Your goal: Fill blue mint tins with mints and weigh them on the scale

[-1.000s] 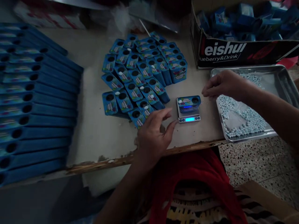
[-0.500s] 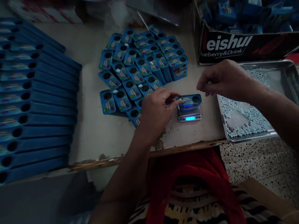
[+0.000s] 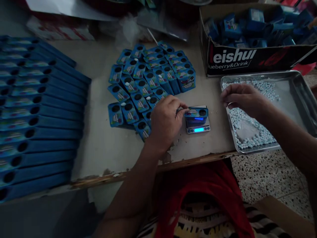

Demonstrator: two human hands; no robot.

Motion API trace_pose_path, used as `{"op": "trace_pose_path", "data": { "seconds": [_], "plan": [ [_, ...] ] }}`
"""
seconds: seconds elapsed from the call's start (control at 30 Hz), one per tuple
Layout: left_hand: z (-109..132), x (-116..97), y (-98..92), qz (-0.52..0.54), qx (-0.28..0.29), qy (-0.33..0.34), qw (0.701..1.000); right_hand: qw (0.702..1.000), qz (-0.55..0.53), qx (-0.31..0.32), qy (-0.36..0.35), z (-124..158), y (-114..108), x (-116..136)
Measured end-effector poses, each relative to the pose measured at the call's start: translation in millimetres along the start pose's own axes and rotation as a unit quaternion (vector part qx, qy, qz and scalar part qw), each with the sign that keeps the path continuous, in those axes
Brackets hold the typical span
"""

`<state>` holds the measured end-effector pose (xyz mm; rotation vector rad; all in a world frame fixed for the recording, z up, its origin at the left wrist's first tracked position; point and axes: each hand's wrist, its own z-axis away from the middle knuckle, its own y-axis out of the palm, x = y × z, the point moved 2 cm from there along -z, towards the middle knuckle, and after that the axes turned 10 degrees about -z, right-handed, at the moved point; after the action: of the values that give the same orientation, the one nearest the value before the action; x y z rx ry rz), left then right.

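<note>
A small digital scale (image 3: 198, 130) with a lit blue display stands near the table's front edge. On it is a blue candy box (image 3: 196, 113) with a dark round hole in its top. My left hand (image 3: 167, 120) pinches the left end of this box between thumb and fingers. Over the left rim of a metal tray (image 3: 292, 99) hovers my right hand (image 3: 241, 98), its fingers curled together; whether they hold anything is hidden. Small pale blue candies (image 3: 260, 134) lie spread in the tray.
Left of the scale stands a cluster of similar blue boxes (image 3: 142, 87), a few with white pieces on top. Long rows of blue boxes (image 3: 49, 115) fill the table's left side. Behind the tray, a black carton (image 3: 230, 67) holds more boxes.
My right hand has moved right, from beside the scale to over the tray's left side. My left hand stays at the box on the scale. The view has shifted slightly.
</note>
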<state>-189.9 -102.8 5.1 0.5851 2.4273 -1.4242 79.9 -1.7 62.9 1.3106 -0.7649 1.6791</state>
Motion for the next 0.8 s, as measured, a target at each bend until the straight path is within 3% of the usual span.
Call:
{"op": "trace_pose_path", "data": {
  "seconds": [0.07,0.17,0.27,0.33,0.4,0.47,0.5,0.57,0.63,0.7,0.8],
  "plan": [
    [-5,-11,-1.6,0.024,-0.019,-0.005,1.000,0.994,-0.090,-0.018,0.054,8,4,-13],
    [-19,-40,-3.4,0.085,-0.022,0.019,0.996,0.977,-0.186,0.006,0.107,20,26,-24],
    [-32,-67,-5.1,0.128,-0.013,0.083,0.988,0.967,-0.222,0.040,0.114,24,43,-25],
    [-33,-71,-11.7,0.130,-0.039,0.096,0.986,0.972,-0.210,0.043,0.092,21,37,-24],
    [-26,-64,-23.9,0.108,-0.070,0.060,0.990,0.988,-0.140,0.034,0.056,18,13,-25],
    [-14,-51,-38.3,0.073,-0.068,0.007,0.995,1.000,0.016,0.015,0.005,18,-25,-29],
    [-7,-45,-45.2,0.057,-0.059,-0.015,0.997,0.992,0.126,0.004,-0.026,20,-46,-32],
    [6,-36,-56.3,0.031,-0.043,-0.040,0.998,0.931,0.344,-0.048,-0.113,29,-85,-42],
    [14,-30,-62.6,0.008,-0.041,-0.052,0.998,0.869,0.468,-0.074,-0.143,45,-110,-57],
    [16,-25,-64.2,-0.018,-0.047,-0.061,0.997,0.835,0.525,-0.074,-0.144,65,-119,-77],
    [14,-15,-58.4,-0.041,-0.026,-0.071,0.996,0.809,0.566,0.004,-0.157,95,-107,-105]
  ]
}}
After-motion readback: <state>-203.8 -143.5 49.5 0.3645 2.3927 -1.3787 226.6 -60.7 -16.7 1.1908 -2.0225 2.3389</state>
